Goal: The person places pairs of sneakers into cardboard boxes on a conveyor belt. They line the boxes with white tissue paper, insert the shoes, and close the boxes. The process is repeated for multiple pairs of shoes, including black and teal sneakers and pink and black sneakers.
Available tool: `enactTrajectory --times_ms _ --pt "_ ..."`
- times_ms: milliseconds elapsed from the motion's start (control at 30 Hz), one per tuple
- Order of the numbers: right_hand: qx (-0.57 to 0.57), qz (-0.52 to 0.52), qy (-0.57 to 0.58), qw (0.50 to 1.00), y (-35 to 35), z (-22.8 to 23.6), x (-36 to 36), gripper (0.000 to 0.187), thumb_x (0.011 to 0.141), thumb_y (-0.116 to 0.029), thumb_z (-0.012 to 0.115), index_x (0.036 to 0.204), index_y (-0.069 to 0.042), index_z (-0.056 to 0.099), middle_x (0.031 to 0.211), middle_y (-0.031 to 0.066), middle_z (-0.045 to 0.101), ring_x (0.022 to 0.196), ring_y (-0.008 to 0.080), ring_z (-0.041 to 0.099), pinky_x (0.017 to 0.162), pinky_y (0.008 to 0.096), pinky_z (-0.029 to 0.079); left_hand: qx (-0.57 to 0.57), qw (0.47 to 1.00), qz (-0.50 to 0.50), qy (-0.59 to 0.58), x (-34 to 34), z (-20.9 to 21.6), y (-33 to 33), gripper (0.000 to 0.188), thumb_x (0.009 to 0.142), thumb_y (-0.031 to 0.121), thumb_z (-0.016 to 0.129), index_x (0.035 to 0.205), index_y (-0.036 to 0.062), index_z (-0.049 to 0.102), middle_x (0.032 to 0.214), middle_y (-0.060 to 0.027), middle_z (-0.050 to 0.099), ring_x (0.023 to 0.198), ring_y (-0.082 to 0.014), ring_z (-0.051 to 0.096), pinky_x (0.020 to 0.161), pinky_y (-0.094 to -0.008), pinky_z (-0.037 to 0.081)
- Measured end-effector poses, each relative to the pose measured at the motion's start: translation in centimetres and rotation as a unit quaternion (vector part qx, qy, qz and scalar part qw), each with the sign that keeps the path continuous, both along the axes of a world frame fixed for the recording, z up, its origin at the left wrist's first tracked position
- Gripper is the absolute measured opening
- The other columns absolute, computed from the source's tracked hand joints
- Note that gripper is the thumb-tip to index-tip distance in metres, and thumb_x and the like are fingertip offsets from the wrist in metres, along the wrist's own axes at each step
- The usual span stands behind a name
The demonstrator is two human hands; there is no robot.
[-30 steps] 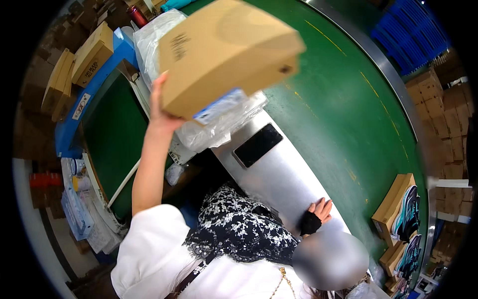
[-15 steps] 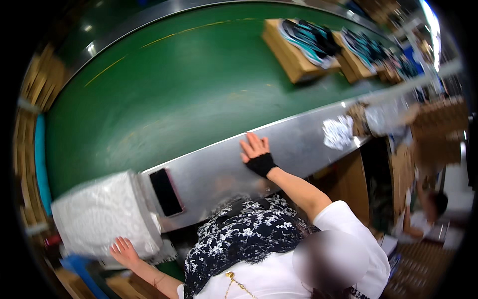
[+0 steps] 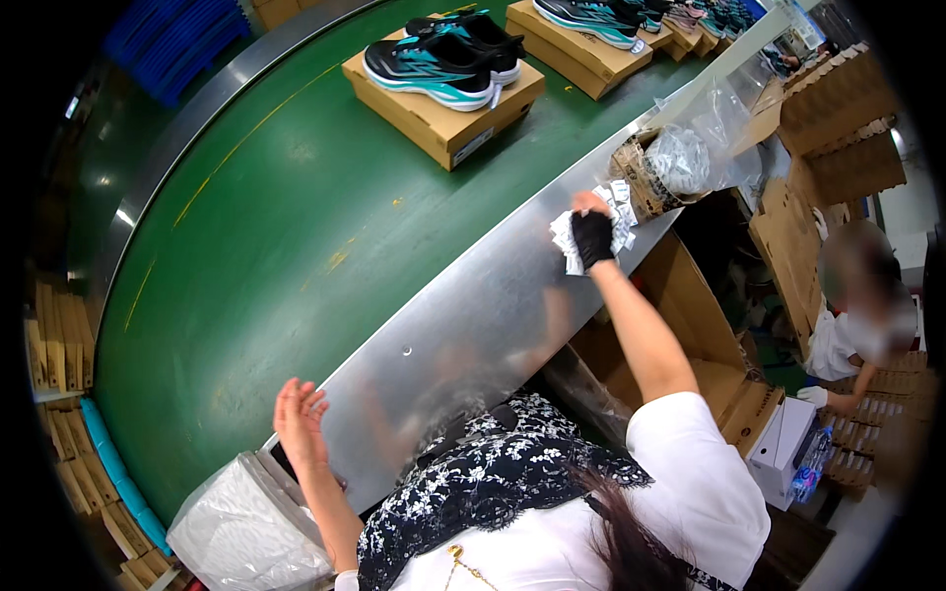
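Note:
My right hand (image 3: pixel 592 231), in a black fingerless glove, is on a loose pile of small white paper slips (image 3: pixel 619 212) at the far right of the metal ledge. Its fingers are curled down into the slips, and the fingertips are mostly hidden. My left hand (image 3: pixel 303 424) hovers over the ledge's left end, beside the green belt. Its fingers are loosely bent and apart, with nothing in them. Just below it, a stack of white wrapping sheets (image 3: pixel 246 522) lies near my forearm. A dark edge, partly covered by that forearm, shows beside the stack.
Black and teal sneakers (image 3: pixel 443 64) sit on a cardboard shoebox (image 3: pixel 448 123) on the green belt (image 3: pixel 246 266); more shoe-topped boxes stand beyond. A carton of clear plastic (image 3: pixel 680 163) adjoins the slips. Below the ledge is an open carton (image 3: pixel 680 305). A co-worker (image 3: pixel 862 330) is at right.
My right hand has moved right along the ledge onto the slips. My left hand has risen from the wrapping sheets to the belt's edge. The shoeboxes are nearer, and the view has turned.

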State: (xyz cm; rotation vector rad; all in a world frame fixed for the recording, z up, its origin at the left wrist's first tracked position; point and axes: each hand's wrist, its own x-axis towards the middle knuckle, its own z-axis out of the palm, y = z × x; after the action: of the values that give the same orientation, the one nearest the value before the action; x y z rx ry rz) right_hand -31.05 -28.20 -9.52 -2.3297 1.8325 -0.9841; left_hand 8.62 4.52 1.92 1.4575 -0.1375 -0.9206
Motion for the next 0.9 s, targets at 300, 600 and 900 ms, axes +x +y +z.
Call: enactTrajectory --times_ms 300,600,900 --pt "0.244 -0.120 -0.025 0.962 -8.4 -1.2 -10.6 0.028 0.073 -0.013 0.052 0.100 -0.006 0.054 0.089 0.0142 0.058 0.086 0.0296 0.056 0.081 0.0433 0.039 0.136 0.989 -0.061 -0.016 -7.8 0.3 -4.7 0.026 0.085 0.019 0.054 0.106 0.0041 0.052 0.089 -0.0083 0.060 0.074 -0.0154 0.058 0.062 -0.0263 0.046" --pt "0.446 0.295 -0.362 0.763 5.8 4.4 4.3 0.029 0.077 -0.018 0.060 0.103 -0.007 0.054 0.081 0.0065 0.058 0.073 0.0183 0.057 0.069 0.0277 0.047 0.020 0.964 -0.233 0.125 -18.4 1.5 -15.4 0.050 0.086 0.024 0.054 0.125 0.0022 0.034 0.093 -0.0106 0.058 0.081 -0.0213 0.059 0.067 -0.0320 0.050" --pt "0.014 0.474 -0.140 0.869 -0.8 9.3 10.4 0.045 0.061 -0.024 0.069 0.099 -0.006 0.056 0.117 0.0197 0.045 0.102 0.0340 0.047 0.085 0.0411 0.040 0.094 0.953 -0.205 0.204 -17.8 -2.5 -13.3 0.028 0.088 0.023 0.050 0.103 -0.0010 0.048 0.072 -0.0098 0.058 0.059 -0.0167 0.057 0.052 -0.0267 0.047"
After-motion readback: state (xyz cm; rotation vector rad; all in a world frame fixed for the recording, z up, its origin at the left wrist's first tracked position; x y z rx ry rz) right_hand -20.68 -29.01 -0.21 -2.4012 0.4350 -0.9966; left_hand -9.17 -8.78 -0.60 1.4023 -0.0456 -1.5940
